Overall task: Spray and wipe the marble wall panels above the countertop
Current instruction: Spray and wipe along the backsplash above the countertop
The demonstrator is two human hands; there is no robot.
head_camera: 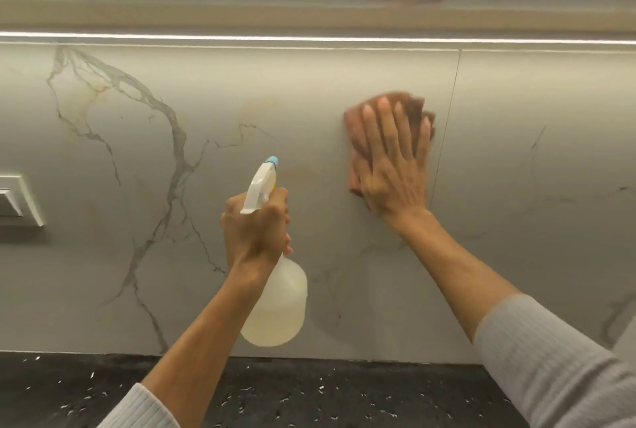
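The marble wall panel point(275, 100) is pale with grey veins and fills the middle of the view. My left hand point(256, 228) grips the neck of a translucent spray bottle point(278, 307) with a white trigger head and a blue nozzle tip, held upright in front of the wall. My right hand point(395, 159) presses flat, fingers spread and straight, on a pinkish-brown cloth point(354, 124) against the panel, just left of a vertical panel joint point(444, 138). The cloth looks blurred at its upper edge.
A dark speckled countertop point(309, 393) runs along the bottom. A white switch plate point(17, 200) sits on the wall at the far left. A bright light strip point(309, 38) runs under the cabinet above. A second marble panel point(550, 152) continues to the right.
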